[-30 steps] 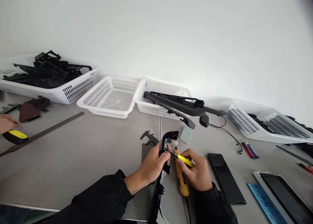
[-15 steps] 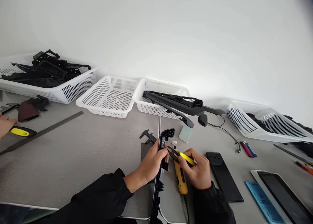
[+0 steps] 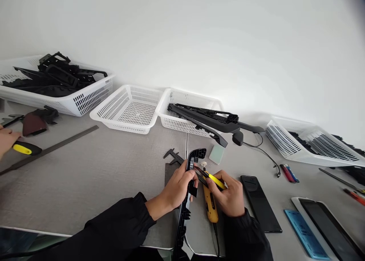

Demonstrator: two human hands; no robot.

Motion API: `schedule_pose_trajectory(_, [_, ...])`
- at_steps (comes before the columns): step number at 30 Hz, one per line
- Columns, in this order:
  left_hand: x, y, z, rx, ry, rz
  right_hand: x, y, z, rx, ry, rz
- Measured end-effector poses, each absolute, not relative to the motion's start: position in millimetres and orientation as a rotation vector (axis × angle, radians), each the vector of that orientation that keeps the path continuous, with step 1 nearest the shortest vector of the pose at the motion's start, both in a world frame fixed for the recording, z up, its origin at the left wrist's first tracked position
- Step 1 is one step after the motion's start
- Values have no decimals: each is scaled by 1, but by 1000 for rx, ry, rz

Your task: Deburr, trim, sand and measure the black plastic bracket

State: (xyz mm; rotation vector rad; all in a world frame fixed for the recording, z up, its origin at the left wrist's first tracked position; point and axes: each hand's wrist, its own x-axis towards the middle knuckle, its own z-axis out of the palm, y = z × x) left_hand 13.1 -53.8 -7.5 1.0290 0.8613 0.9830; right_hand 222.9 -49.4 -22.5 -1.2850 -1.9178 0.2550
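My left hand (image 3: pixel 177 185) is wrapped round a long black plastic trim piece (image 3: pixel 182 221), which stands on a slant with its curved end up. In my right hand (image 3: pixel 229 194) is a yellow utility knife (image 3: pixel 216 180), its blade end at the ribbed side of the trim piece, close to my left fingertips. Whether the blade touches the plastic I cannot tell. Beneath the knife lies a yellow corded rotary tool (image 3: pixel 210 206) with a pale round tip. A dark caliper (image 3: pixel 174 156) rests behind my left hand, partly covered by it.
White baskets (image 3: pixel 125 126) line the wall; one basket (image 3: pixel 171 121) holds long black parts (image 3: pixel 205 118). Right of me lie a black phone (image 3: pixel 261 204), a blue case (image 3: pixel 305 234) and lighters (image 3: pixel 288 173). At far left, another person's hand (image 3: pixel 7 139) is near a yellow-black handle (image 3: pixel 27 148) and a flat file (image 3: pixel 57 147).
The view has shifted slightly. My hands keep the same grips on the trim piece and the knife, with the knife's blade end still at the trim piece.
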Motion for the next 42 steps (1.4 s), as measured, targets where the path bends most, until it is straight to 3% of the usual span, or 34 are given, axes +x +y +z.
schedule_pose_trajectory(42, [12,-54,1,1032,861,962,223,-52,-19,-1277,-1921,340])
